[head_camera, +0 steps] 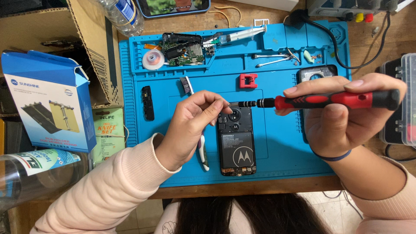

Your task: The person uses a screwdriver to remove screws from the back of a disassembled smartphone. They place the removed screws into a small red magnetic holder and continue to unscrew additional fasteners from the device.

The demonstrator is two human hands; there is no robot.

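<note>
Your right hand grips the red-and-black screwdriver held level above the opened phone at mat centre. Your left hand pinches at its tip, apparently a tiny bit: light, rigid, slippery; pinch its sides.

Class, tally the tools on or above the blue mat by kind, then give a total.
Screwdriver: 1
Brush: 1
Tweezers: 2
Syringe: 1
Total: 5
</note>
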